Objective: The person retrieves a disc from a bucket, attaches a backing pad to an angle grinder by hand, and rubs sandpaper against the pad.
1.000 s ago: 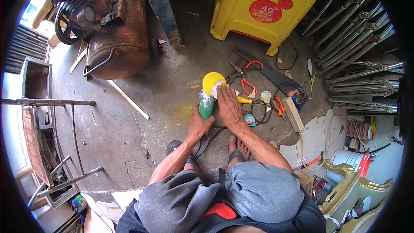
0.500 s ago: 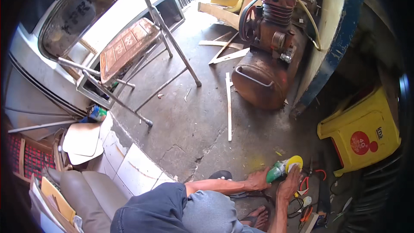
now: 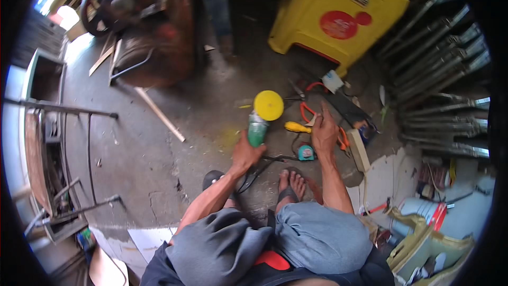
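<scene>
My left hand (image 3: 246,153) is closed around the green body of an angle grinder (image 3: 256,132), which has a round yellow disc (image 3: 269,105) facing up at its far end. Its dark cord trails on the floor between my feet. Among loose tools to the right is my right hand (image 3: 324,132), index finger stretched forward and the other fingers partly hidden. A small pale piece shows beside its thumb. Close by lie a yellow-handled screwdriver (image 3: 297,127), a teal tape measure (image 3: 306,152), red-handled pliers (image 3: 307,111) and a dark saw blade (image 3: 349,106).
A yellow plastic stool (image 3: 338,16) stands ahead, right of a rusty compressor tank (image 3: 159,53). A wood block (image 3: 358,151) lies right of my hand. Metal bars (image 3: 450,74) line the far right; a folding chair (image 3: 39,159) is at left. A wood strip (image 3: 160,115) lies on the floor.
The view has swung to the right and down. My right hand has left the grinder's disc and moved over to the tools. My left hand still holds the grinder.
</scene>
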A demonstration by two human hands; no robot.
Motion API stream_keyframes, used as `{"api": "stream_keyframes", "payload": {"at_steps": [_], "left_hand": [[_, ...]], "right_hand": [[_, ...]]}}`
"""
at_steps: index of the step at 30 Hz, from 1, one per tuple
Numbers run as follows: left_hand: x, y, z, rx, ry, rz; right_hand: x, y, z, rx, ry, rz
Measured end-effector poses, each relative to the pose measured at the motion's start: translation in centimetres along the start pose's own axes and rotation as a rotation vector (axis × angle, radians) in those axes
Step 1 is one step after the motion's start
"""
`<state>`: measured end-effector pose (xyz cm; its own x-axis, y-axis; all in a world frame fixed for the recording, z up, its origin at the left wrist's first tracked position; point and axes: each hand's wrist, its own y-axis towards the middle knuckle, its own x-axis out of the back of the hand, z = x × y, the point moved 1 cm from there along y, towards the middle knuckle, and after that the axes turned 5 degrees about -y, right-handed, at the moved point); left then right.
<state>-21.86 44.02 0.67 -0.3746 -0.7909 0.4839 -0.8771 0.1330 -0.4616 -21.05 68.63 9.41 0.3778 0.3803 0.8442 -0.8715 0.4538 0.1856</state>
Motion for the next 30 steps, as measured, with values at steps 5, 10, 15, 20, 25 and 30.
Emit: {"api": "stream_keyframes", "payload": {"at_steps": [5,10,15,20,25,30], "left_hand": [[-1.1,0.0,0.1,-0.008,-0.122,0.084],[0.8,-0.4,1.1,0.029,-0.497,0.198],[3.6,-2.7,-0.7,0.317,-1.037,0.588],[3.1,-3.9,-0.7,0.346,-1.128,0.743],[3.6,-4.6,-0.9,0.331,-1.160,0.781],[3.4,-4.9,-1.1,0.335,-1.066,0.724]], "right_hand": [[1.3,-1.9,-4.7,-0.239,0.032,0.096],[-3.8,-5.8,-6.8,-0.344,0.431,0.358],[-4.4,-2.1,-6.6,-0.227,0.072,0.253],[-5.9,8.8,-11.4,0.047,-0.197,0.009],[-7.3,13.3,-14.2,0.107,-0.248,0.123],[-6.8,14.6,-17.3,-0.041,-0.117,0.247]]}}
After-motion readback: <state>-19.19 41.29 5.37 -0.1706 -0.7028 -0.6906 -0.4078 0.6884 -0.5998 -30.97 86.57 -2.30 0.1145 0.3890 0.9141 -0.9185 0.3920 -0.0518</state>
